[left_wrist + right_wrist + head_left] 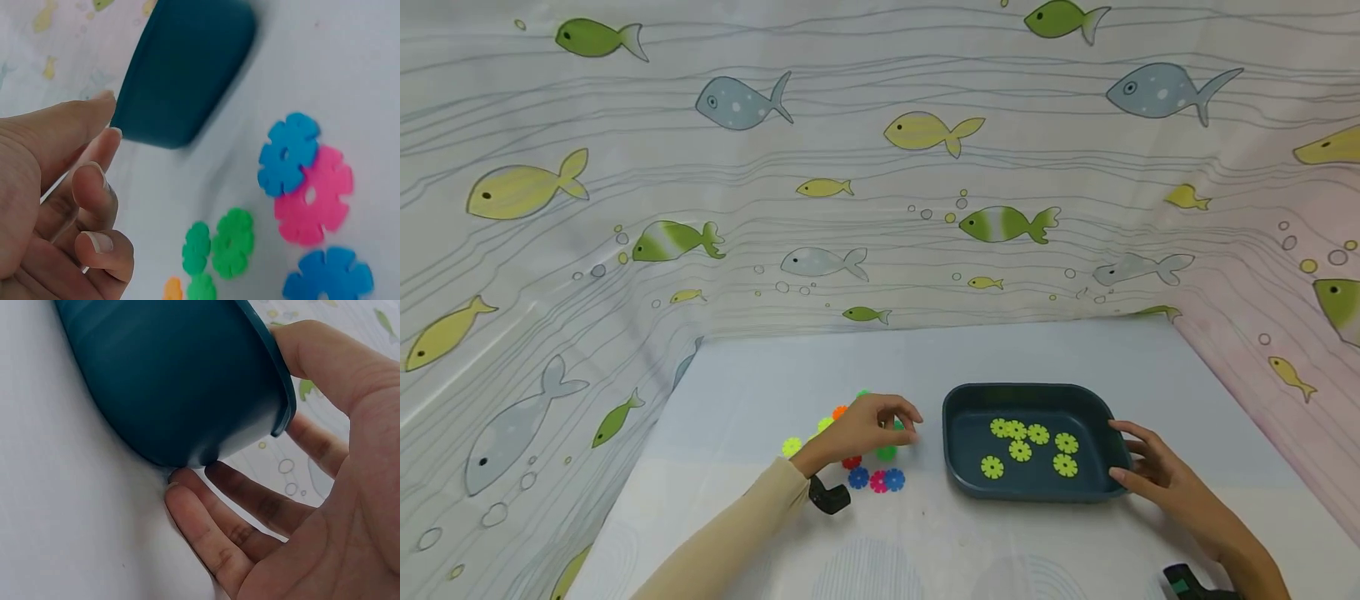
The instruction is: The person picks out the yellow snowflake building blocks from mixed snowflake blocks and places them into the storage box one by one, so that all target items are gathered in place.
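Note:
My left hand [871,425] hovers over the table between a group of loose discs and a dark teal tray [1030,492]. Its fingers are loosely bent, and nothing shows between thumb and fingers in the left wrist view. The fingertips [106,97] overlap the tray's edge in that view. My right hand [1161,475] holds the tray's right end, thumb on the rim and fingers against the outer wall [175,381]. Several yellow-green flower-shaped plastic discs [1020,451] lie in the tray. Under and around the left hand are blue discs [858,477], a pink disc [878,482] and green discs [886,452].
A red disc [852,462], an orange disc [839,412] and yellow discs [792,447] lie partly behind the left forearm. The white table [775,367] meets fish-printed sheeting [820,300] at the back and sides. Black straps [829,497] sit at the wrists.

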Available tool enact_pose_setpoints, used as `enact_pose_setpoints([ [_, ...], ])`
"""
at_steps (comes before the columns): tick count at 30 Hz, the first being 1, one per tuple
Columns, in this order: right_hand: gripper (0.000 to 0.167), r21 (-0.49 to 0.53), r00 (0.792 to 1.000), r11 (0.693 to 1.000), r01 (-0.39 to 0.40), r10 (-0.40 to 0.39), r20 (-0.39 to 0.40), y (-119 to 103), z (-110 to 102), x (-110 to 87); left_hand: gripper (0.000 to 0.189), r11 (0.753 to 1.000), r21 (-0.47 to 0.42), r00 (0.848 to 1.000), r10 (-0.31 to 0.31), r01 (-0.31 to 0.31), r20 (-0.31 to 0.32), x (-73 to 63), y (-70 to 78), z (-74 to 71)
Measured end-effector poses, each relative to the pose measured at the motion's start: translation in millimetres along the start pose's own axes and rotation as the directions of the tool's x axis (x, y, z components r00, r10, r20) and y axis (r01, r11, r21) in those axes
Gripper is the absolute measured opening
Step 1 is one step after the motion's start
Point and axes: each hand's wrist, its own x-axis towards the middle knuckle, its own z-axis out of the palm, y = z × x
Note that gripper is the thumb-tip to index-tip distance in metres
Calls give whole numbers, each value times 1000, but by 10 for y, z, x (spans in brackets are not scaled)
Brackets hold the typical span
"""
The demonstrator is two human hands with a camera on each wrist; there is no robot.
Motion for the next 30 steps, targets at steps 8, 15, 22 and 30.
enact_pose_setpoints([
  [8,75,11,1000,1000,3,-3,5,1,0,-9,33,993,56,993,-104,106,-52,-259,-104,-166],
  [15,75,7,1000,1000,-1,1,7,-10,-6,-3,33,982,45,979,-178,183,-99,-491,-230,-302],
  [22,75,-10,1000,1000,-14,14,6,-27,1,14,26,975,27,966,-215,221,-142,-712,-334,-408],
  [30,76,-25,999,999,-29,30,19,-60,-2,-17,26,968,8,955,-244,249,-167,-893,-410,-478],
])
